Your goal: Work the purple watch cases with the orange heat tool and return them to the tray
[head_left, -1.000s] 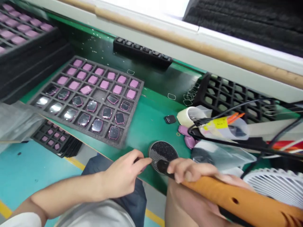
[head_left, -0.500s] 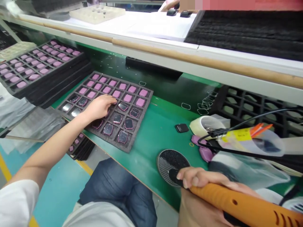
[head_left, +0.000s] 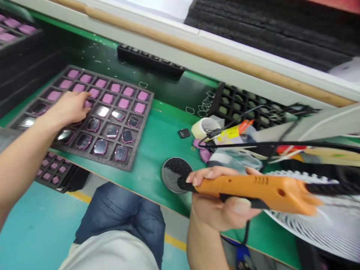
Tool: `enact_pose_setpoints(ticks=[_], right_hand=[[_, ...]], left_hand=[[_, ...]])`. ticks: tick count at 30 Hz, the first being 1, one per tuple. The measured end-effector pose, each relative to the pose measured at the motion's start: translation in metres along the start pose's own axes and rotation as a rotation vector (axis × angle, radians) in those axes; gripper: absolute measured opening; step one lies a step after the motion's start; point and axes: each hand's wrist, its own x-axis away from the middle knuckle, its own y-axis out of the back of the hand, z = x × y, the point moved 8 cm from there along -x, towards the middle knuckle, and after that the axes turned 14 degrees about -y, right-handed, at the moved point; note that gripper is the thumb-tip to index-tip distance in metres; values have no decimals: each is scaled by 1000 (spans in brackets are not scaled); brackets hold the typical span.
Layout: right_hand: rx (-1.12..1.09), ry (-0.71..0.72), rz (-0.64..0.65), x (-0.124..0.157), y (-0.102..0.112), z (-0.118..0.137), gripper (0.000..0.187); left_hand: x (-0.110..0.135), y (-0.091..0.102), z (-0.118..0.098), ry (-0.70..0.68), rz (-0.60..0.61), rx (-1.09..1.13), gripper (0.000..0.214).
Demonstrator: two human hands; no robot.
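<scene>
Your left hand (head_left: 71,107) is half-curled over the foam tray (head_left: 132,152), thumb and finger at one of its pink cases (head_left: 88,103); I cannot tell whether they grip it. Your right hand (head_left: 209,212) wraps closely around the orange tool (head_left: 244,189), just beside the round mesh disc (head_left: 171,176) on the green worktop (head_left: 152,138). Beyond both hands runs a wooden strip (head_left: 197,49); below your left spreads blue floor (head_left: 42,217); right of your right, a white slatted grille (head_left: 306,232).
</scene>
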Motion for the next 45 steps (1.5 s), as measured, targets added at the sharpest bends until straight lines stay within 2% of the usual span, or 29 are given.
enact_pose_setpoints(ticks=[2, 4, 6, 7, 10, 12, 13, 16, 18, 20, 24, 31, 36, 45], right_hand=[[14, 4, -18, -1, -2, -4, 51], [8, 1, -34, 0, -3, -10, 45], [0, -5, -42, 1, -4, -15, 44], [0, -14, -40, 2, -5, -17, 45], [17, -65, -11, 7, -8, -16, 51], [38, -108, 15, 11, -10, -13, 54], [45, -123, 23, 13, -10, -11, 53], [50, -126, 31, 21, -6, -3, 49], [51, -118, 34, 26, -3, -1, 49], [54, -125, 37, 31, 1, -1, 50], [46, -143, 44, 35, 4, -4, 53], [27, -153, 42, 34, 5, -8, 53], [51, -146, 92, 33, 0, -6, 51], [60, -74, 136, 38, -4, -3, 51]], left_hand=[[-5, -5, 6, 28, 18, 3, 99], [-5, -2, 2, 68, 7, -13, 106], [4, 13, -16, 105, -51, -54, 101], [11, 25, -32, 117, -96, -78, 93], [42, 53, -106, 28, -188, -7, 49], [66, 59, -172, -159, -191, 127, 29], [79, 57, -205, -262, -191, 208, 26], [112, 34, -284, -474, -132, 424, 30], [126, 12, -317, -533, -92, 515, 28], [131, -7, -336, -554, -71, 537, 24], [132, -23, -343, -525, -73, 536, 20], [135, -22, -336, -493, -119, 584, 22], [134, -24, -337, -493, -156, 624, 20], [135, -26, -338, -505, -150, 637, 20]])
